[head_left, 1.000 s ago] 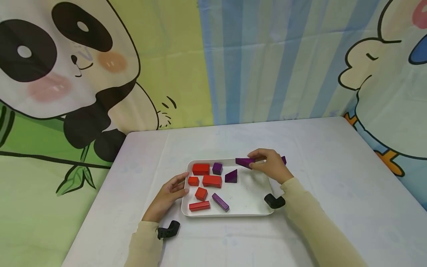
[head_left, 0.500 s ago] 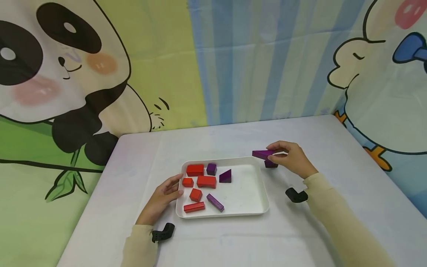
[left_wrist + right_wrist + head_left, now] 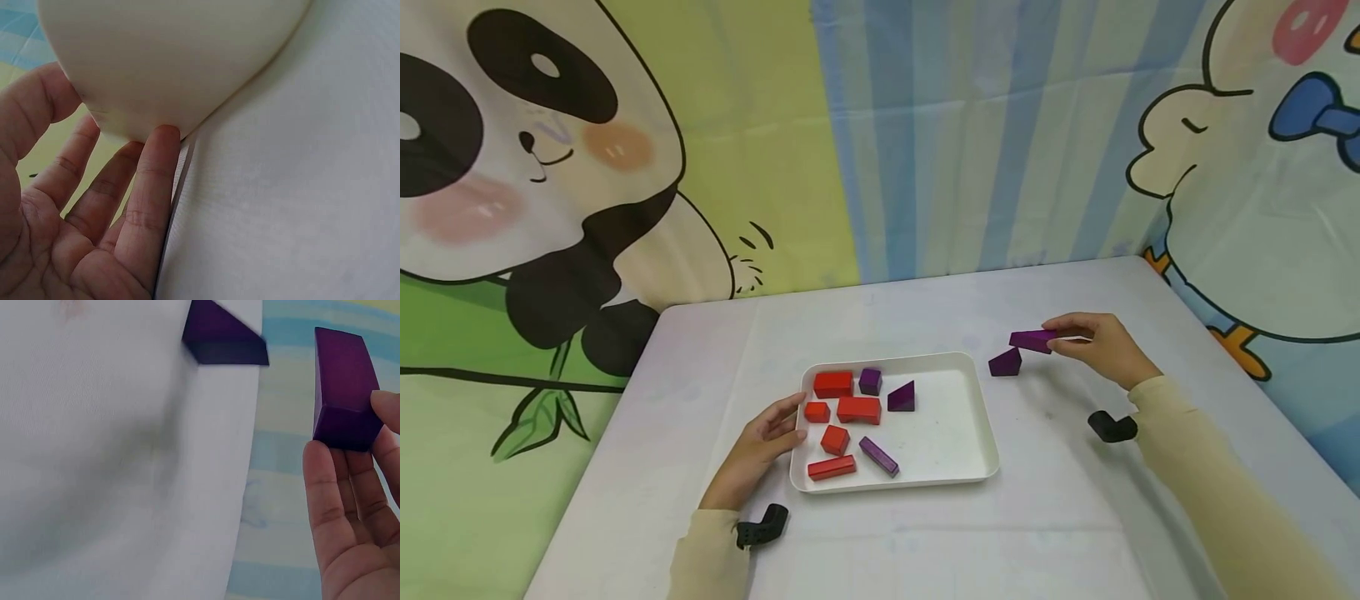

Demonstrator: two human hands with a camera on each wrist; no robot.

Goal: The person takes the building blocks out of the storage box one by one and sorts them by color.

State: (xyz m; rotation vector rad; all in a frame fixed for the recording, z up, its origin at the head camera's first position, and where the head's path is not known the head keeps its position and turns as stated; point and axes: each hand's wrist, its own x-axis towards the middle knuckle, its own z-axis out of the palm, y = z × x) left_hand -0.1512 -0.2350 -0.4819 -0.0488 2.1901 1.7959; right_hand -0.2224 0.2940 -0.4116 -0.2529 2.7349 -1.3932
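Note:
In the head view my right hand (image 3: 1099, 348) pinches a long purple block (image 3: 1028, 340) beyond the tray's right side. The right wrist view shows this held block (image 3: 347, 375) between thumb and fingers, above the surface. Just left of it, a purple wedge-like block (image 3: 1004, 363) lies on the table. My left hand (image 3: 756, 450) touches the left side of a white tray (image 3: 951, 433). Up close in the left wrist view, nearly straight fingers (image 3: 150, 194) rest against the tray's outer wall (image 3: 169, 62).
Inside the tray are several red blocks (image 3: 859, 409) on the left. Among them lie a small purple cube (image 3: 870, 382), a purple triangular block (image 3: 902, 397) and a purple bar (image 3: 878, 457). The white table (image 3: 925, 550) ends at a cartoon-printed curtain (image 3: 790, 150).
My right hand has carried the purple block from above the tray's back right to the right, uncovering the purple block on the table. The left hand stays at the tray; the head view has shifted slightly.

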